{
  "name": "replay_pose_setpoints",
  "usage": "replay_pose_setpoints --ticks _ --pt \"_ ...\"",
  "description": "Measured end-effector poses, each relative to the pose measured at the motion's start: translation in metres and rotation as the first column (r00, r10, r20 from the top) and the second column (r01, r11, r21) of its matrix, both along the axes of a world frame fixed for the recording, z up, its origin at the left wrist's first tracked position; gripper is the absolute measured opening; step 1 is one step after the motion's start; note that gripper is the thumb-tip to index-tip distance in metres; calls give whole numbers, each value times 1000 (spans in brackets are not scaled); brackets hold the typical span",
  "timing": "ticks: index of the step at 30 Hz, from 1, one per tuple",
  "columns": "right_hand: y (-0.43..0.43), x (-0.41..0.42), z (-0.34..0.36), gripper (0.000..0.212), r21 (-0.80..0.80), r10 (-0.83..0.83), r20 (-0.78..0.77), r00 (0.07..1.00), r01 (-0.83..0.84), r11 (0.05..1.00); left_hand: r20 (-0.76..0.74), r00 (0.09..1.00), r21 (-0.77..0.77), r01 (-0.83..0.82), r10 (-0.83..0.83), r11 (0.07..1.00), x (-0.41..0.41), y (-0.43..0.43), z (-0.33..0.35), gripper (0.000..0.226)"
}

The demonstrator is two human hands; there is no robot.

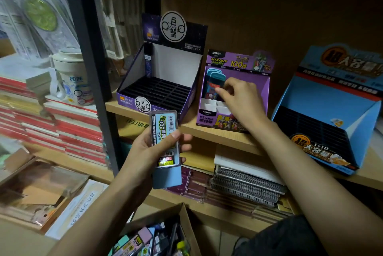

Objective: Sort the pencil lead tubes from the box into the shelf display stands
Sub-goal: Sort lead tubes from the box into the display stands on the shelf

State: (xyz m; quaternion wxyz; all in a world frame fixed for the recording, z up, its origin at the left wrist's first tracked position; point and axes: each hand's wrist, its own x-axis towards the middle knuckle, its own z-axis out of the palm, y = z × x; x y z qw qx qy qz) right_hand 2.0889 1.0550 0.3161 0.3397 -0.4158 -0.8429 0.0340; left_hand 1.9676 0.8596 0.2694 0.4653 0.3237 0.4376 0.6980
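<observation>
While my left grip (153, 150) holds a blue lead case (164, 129) printed "200!" and "1-10", thumb curled across the label, my right grip (240, 98) pinches the front tube (213, 88) of a blue-capped row in the purple M&G stand (260, 88), marked "ULTRAMAN", "0.7", "HB", "100". Stand sits mid-shelf (217, 136), near the front edge. To its left: dark stand (176, 63), one tube (147, 63) upright in its back left corner. To its right: blue stand (331, 98), "1-10". Box (186, 220) below, mixed tubes.
</observation>
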Motion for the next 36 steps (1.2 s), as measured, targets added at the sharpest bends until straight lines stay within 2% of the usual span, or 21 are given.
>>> replay_pose_setpoints --ticks 2,3,6,7,9,11,13,15,19,22,23,25,27,29,31,32,36 --pt "-5 1 2 27 34 -54 94 994 51 998 10 1000 5 -11 11 1000 -1 0 0 30" --pt "-10 3 5 27 74 -64 86 994 57 996 15 1000 10 -20 20 1000 -2 0 1 29" --pt "-38 3 15 23 185 82 -105 991 -61 981 47 997 49 -69 66 996 -9 -2 5 30" --pt "-52 0 15 23 140 170 -170 971 -147 979 61 994 63 -95 91 993 -12 -2 7 31" --pt "-87 -9 5 28 -122 290 -225 930 -322 939 87 986 80 -152 145 985 -17 -2 11 29" --pt "-120 -19 -11 29 -481 380 -190 905 -424 767 119 975 89 -200 189 976 -23 -3 16 26" --pt "-142 -27 -26 22 -675 460 -252 851 -496 547 106 968 79 -235 227 969 -28 -7 20 30" --pt "-150 -34 -31 21 -698 451 -357 818 -555 453 77 962 67 -266 261 962 -33 -11 24 28" --pt "-143 -33 -24 14 -681 379 -489 785 -616 397 137 954 109 -281 265 954 -47 -20 34 14" --pt "-126 -23 -10 10 -618 249 -621 743 -660 427 92 965 101 -254 245 962 -58 -29 34 14" --pt "-119 -18 -3 10 -586 202 -663 720 -668 458 21 975 73 -222 221 972 -59 -31 32 15" --pt "-107 -7 8 8 -523 135 -730 670 -675 520 -261 955 -2 -146 141 989 -58 -32 26 17" --pt "-99 5 15 8 -459 134 -738 661 -638 618 -563 826 -96 -46 -16 994 -49 -28 19 18" --pt "-97 17 14 10 -400 181 -670 720 -556 728 -720 664 -198 84 -203 977 -30 -18 11 18" --pt "-98 30 11 9 -365 234 -616 752 -536 761 -797 537 -228 156 -277 961 -7 -6 5 19" --pt "-97 39 10 10 -364 254 -611 750 -551 751 -821 511 -198 168 -257 966 3 0 4 22" --pt "-83 86 16 38 -357 301 -609 734 -592 723 -824 552 -40 165 -126 986 37 33 15 22"
